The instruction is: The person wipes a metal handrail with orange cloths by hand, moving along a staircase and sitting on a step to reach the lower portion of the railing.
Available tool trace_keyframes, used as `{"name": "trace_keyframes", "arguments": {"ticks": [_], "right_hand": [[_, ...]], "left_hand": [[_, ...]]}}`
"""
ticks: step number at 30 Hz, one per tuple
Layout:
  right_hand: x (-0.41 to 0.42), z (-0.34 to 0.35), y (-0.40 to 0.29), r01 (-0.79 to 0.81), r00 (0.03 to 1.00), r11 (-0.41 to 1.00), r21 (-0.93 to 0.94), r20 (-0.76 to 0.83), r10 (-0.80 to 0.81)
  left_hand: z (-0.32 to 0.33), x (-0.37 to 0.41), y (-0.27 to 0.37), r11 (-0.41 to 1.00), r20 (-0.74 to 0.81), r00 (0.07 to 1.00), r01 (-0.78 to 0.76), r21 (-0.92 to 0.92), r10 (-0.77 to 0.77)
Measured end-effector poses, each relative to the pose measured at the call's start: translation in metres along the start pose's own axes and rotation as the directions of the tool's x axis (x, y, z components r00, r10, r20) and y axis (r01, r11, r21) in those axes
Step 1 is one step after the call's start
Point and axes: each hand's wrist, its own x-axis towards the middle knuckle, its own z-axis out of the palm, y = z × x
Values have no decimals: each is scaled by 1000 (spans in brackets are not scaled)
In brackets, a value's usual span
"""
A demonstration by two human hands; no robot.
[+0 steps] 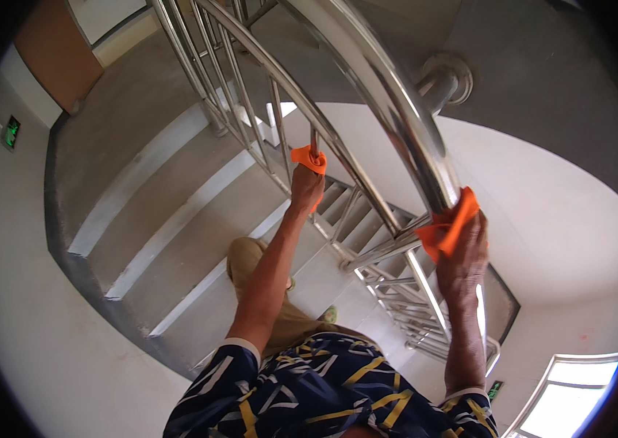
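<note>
My left hand (307,189) is closed around an orange cloth (310,157), wrapped about a thin upright baluster (314,134) of the stair railing. A second orange cloth (454,227) lies under my right hand (463,265), pressed against the thick, shiny metal handrail (396,104). The fingers of that hand are partly hidden behind the cloth and the rail. Between the two hands runs a thinner metal rail (336,145), parallel to the handrail.
Concrete steps (177,219) with pale edges rise on the left beside a white wall (7,230). Another flight of stairs (350,213) descends beyond the railing. A round-based metal bracket (443,82) joins the handrail. A bright window (571,399) is at lower right.
</note>
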Motion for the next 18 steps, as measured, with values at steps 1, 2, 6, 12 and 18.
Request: {"name": "trace_keyframes", "arguments": {"ticks": [1,2,6,12,18], "right_hand": [[-9,-2,16,-102,995,991,82,24,101],[-14,-8,29,-162,986,978,131,49,157],[-24,-14,36,-222,974,943,247,20,224],[-29,-15,39,-248,968,946,208,11,251],[-85,-22,79,-296,954,943,150,10,298]], "left_hand": [[-5,-12,23,990,-3,994,109,-88,-110],[-13,-22,39,968,48,982,187,-168,-181],[-20,-60,71,955,-61,995,-99,-280,85],[-9,-24,121,652,83,768,-591,475,635],[5,1,128,381,313,604,-745,547,733]]}}
